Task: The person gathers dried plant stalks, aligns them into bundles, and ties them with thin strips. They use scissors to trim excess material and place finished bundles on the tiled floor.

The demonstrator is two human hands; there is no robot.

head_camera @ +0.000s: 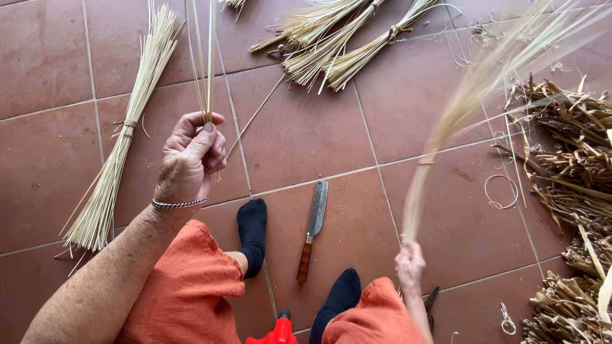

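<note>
My left hand (190,159) is closed around a few thin pale straw stalks (203,57) that stand upright from my fist. My right hand (410,266) grips the lower end of a large bundle of straw (475,95), which fans up and to the right and is blurred. A tied straw bundle (124,134) lies on the tile floor left of my left hand. A knife (312,229) with a wooden handle lies on the floor between my feet in dark socks.
Several tied straw bundles (338,44) lie at the top centre. A heap of dry brown plant waste (570,191) fills the right side. A loop of wire (500,191) lies beside it. A red object (278,331) sits at the bottom edge.
</note>
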